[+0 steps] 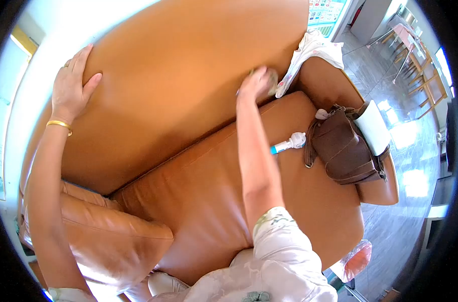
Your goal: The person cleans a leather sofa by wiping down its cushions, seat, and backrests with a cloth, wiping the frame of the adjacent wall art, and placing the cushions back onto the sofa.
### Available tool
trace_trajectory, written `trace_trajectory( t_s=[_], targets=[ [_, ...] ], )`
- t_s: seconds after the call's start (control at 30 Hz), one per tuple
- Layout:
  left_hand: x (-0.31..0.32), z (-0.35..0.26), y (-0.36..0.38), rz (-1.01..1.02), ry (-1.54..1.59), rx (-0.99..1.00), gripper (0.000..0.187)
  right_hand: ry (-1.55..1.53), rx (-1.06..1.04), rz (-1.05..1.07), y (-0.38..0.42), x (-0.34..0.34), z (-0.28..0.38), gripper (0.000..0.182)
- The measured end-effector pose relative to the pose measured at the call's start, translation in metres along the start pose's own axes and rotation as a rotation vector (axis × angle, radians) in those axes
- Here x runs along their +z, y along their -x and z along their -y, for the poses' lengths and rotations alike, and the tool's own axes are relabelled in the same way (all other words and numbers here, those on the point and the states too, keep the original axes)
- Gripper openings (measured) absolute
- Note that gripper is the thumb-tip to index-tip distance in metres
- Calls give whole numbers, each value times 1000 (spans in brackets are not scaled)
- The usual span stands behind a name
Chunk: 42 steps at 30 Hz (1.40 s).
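Observation:
The tan leather sofa's backrest (178, 75) fills the upper middle of the view. My left hand (75, 83) rests on its upper left edge with fingers stretched and thumb apart, holding nothing. Low on the right part of the backrest, my right hand (256, 84) is closed round a crumpled greenish cloth (272, 83). Motion blurs this hand, and its fingers hide most of the cloth. Just right of it, a white patterned fabric (314, 48) drapes over the corner of backrest and armrest.
On the seat (203, 201) lie a white handheld fan (292, 142) with a blue end and a brown bag (347, 146). A white flat item (373, 128) leans behind the bag. A tan cushion (113, 236) sits at left. Chairs (430, 90) stand far right.

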State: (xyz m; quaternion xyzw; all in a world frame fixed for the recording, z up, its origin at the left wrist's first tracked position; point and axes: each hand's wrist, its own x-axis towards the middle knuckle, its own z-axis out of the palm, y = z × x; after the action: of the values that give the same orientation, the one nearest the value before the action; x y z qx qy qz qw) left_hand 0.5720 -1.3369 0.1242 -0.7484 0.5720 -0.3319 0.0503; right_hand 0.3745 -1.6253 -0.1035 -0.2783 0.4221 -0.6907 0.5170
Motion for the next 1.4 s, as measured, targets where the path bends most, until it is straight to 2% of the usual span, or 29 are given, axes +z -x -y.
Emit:
trace_trajectory(
  t_s=[0.03, 0.07, 0.13, 0.17, 0.2, 0.23, 0.3, 0.4, 0.5, 0.53, 0.57, 0.63, 0.7, 0.77, 0.8, 0.87, 0.9, 0.97, 1.0, 1.03, 1.1, 1.13, 1.17, 1.2, 1.23, 1.3, 1.33, 1.37, 1.4],
  targets=[
    [0, -1, -1, 22, 9, -15, 57, 354, -312, 148, -42, 11, -12, 33],
    [2, -2, -2, 14, 9, -8, 57, 421, -582, 159, -48, 32, 24, 36],
    [4, 2, 0, 3, 6, -1, 57, 462, -803, -17, -52, 87, 53, 40],
    [4, 4, 1, -11, -6, 13, 57, 405, -809, 262, -42, 93, 98, 43],
    [5, 5, 1, -24, -15, 27, 57, 425, -1010, 338, -46, 99, 108, 48],
    [6, 6, 1, -41, -26, 41, 57, 511, -1191, 430, -43, 105, 114, 44],
    [7, 8, 2, -33, -26, 36, 57, 339, -1253, 276, -25, 99, 104, 42],
    [6, 6, 1, -30, -23, 21, 57, 530, -842, 77, -30, 61, 30, 44],
    [7, 5, 1, -60, -59, 24, 57, 637, -706, 234, -2, -1, 1, 37],
    [8, 4, 1, -70, -77, 29, 58, 578, -554, 366, 2, -20, 12, 28],
    [9, 4, 2, -78, -73, 39, 58, 545, -448, 424, -4, -34, 15, 31],
    [9, 4, 0, -105, -71, 54, 58, 326, 341, 465, -17, -51, 55, 40],
    [7, 1, 0, -74, -34, 28, 59, 593, -51, 289, -65, -68, 47, 40],
    [4, -2, -1, -40, -18, -1, 60, 953, -41, 190, -101, -71, 68, 39],
    [2, -4, -2, -24, -22, -15, 60, 1021, -224, 103, -114, -71, 49, 38],
    [0, -4, -3, 54, 35, -74, 64, 990, -171, 355, -135, -77, 37, 38],
    [0, -4, -2, 69, 31, -78, 64, 1208, -195, 371, -129, -71, 55, 30],
    [-7, -6, -5, 95, 19, -88, 64, 882, -86, 456, -102, -63, 100, 24],
    [-17, -15, -9, 212, 40, -172, 67, 735, -17, 597, -63, -63, 153, 22],
    [-23, -21, -12, 215, 12, -198, 68, 586, 51, 739, -20, -67, 200, 21],
    [-28, -31, -8, 251, -50, -262, 71, 43, 299, 941, 35, -82, 222, 20],
    [-27, -39, -2, 195, -98, -279, 74, 400, 73, 1089, 46, -82, 224, 22],
    [-31, -48, 6, 145, -146, -299, 76, 619, 49, 1213, 54, -83, 221, 23],
    [-51, -68, 17, 101, -62, -246, 78, 833, -2, 1349, 63, -85, 218, 25],
    [-72, -91, 35, 62, 18, -198, 80, 636, 191, 1388, 77, -88, 229, 24],
    [-94, -117, 75, 209, 844, -311, 91, 243, 586, 1395, 105, -87, 256, 21],
    [-103, -131, 93, 310, 1304, -447, 100, 355, 473, 1467, 112, -81, 256, 22],
    [-109, -143, 111, 390, 1769, -579, 110, 303, 619, 1465, 122, -76, 261, 21],
    [-108, -153, 128, 380, 1859, -621, 117, 258, 688, 1472, 132, -70, 262, 21]
  ],
)
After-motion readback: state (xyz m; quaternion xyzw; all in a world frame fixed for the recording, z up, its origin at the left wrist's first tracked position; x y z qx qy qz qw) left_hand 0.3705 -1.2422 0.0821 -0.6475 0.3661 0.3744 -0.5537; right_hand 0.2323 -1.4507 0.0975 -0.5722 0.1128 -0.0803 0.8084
